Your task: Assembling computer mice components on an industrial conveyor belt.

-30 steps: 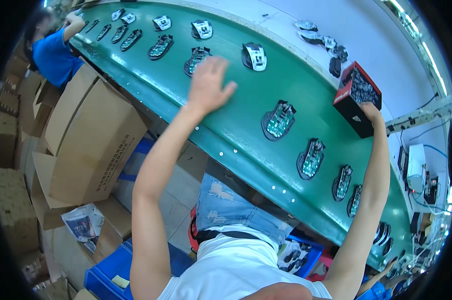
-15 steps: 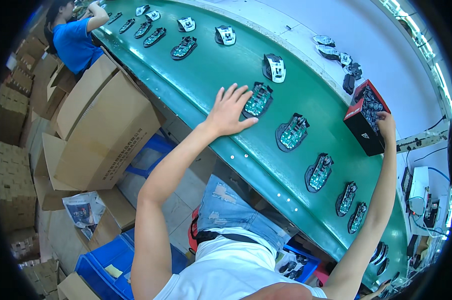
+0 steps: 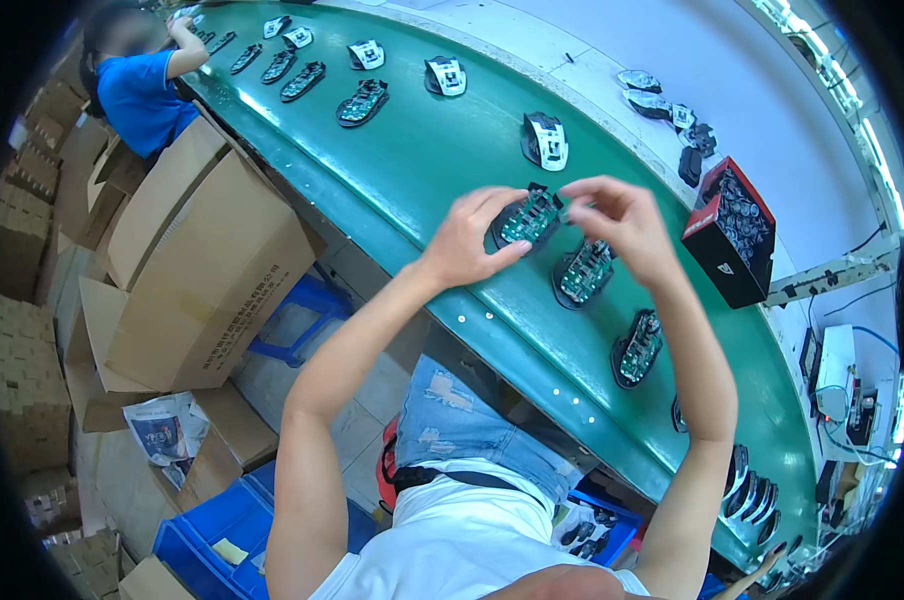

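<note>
A computer mouse base with a green circuit board (image 3: 532, 217) is on the green conveyor surface, gripped at its left side between the thumb and fingers of my left hand (image 3: 467, 240). My right hand (image 3: 620, 225) hovers just right of that base, its thumb and fingers pinched together; any small part between them is too blurred to make out. Directly under my right hand lies another mouse base (image 3: 583, 275), and a further mouse base (image 3: 638, 350) sits nearer my right forearm. Beyond my hands rests a white and black mouse shell (image 3: 546, 142).
A red and black box (image 3: 729, 235) of small dark parts stands at the right edge. Several more mouse bases (image 3: 362, 103) and shells line the green belt (image 3: 462, 130). A person in blue (image 3: 147, 95) works at far left. An open carton (image 3: 207, 270) stands by the belt.
My right hand has left the red and black box and come across to the mouse base at my left hand. My left fingers, spread flat before, now curl around that base.
</note>
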Available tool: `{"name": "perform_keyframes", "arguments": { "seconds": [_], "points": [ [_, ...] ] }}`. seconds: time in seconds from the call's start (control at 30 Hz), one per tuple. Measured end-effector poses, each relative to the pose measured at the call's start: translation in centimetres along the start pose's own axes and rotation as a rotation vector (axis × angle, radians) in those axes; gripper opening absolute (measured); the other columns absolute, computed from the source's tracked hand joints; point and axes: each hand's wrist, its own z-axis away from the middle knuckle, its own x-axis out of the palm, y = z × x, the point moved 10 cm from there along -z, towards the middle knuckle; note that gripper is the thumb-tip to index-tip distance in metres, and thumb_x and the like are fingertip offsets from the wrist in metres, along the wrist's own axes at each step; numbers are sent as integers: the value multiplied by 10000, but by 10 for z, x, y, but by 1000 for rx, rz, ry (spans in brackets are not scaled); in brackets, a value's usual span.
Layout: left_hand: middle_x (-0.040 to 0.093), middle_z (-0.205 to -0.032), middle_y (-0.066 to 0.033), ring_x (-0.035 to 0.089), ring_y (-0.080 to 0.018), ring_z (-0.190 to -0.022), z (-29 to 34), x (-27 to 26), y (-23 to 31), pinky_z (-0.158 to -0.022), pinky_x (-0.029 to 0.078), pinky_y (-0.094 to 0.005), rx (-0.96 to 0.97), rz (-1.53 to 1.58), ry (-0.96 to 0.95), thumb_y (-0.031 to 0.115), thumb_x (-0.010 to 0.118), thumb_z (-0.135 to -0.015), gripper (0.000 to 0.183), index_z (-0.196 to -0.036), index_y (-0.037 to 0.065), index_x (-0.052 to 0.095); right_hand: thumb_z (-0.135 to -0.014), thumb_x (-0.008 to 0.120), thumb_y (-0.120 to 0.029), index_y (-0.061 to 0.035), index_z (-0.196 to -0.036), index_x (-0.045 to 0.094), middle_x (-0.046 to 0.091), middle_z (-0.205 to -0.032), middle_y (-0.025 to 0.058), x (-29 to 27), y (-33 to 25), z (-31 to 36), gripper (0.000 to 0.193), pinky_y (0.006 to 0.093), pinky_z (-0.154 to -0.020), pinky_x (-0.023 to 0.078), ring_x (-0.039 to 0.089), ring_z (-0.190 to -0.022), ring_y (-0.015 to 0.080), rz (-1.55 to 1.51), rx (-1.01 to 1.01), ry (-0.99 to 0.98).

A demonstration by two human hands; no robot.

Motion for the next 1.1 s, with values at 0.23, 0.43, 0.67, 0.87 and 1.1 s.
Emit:
{"name": "perform_keyframes", "arguments": {
  "seconds": [0.23, 0.43, 0.67, 0.87, 1.1],
  "points": [
    [714, -1014, -76, 665, -122, -872, 29, 33, -11, -738, 516, -265, -521, 1157, 28, 184, 626, -1018, 315, -1237, -43, 614, -846, 748, -32, 11, -1167, 662, 654, -1111, 70, 55, -9, 7, 335, 266, -732, 551, 655, -837, 113, 22, -165, -32],
    [718, -1030, -88, 681, -124, -925, 37, 32, 0, -784, 540, -263, -556, 1245, 88, 148, 652, -996, 278, -1202, -36, 620, -772, 818, -63, -57, -1147, 703, 682, -1152, 107, 59, -39, 33, 393, 313, -715, 562, 686, -848, 200, 442, -406, 97],
    [721, -1044, -104, 695, -137, -941, 38, 38, 3, -812, 560, -280, -547, 1371, 19, 137, 634, -1002, 213, -1136, -28, 641, -783, 820, -72, -50, -1131, 725, 735, -1025, 112, 52, -52, 51, 362, 330, -708, 569, 706, -819, 224, 542, -471, 186],
    [670, -1255, -172, 628, -363, -1179, -23, -2, -11, -1013, 497, -400, -99, 111, 33, 295, 761, -862, 510, -1264, 16, 617, -800, 826, -134, -38, -1143, 709, 728, -929, 123, 5, -21, 14, 375, 341, -733, 571, 702, -801, 198, 617, -272, 281],
    [434, -1537, -162, 304, -356, -1488, -16, 58, -35, -1217, 222, -538, 19, -252, -402, 714, 739, -734, 1081, -1508, 41, 398, -800, 838, -180, 21, -1050, 736, 760, -891, 151, -27, 39, -33, 336, 333, -736, 583, 734, -802, 200, 680, 12, 252]
  ]
}}
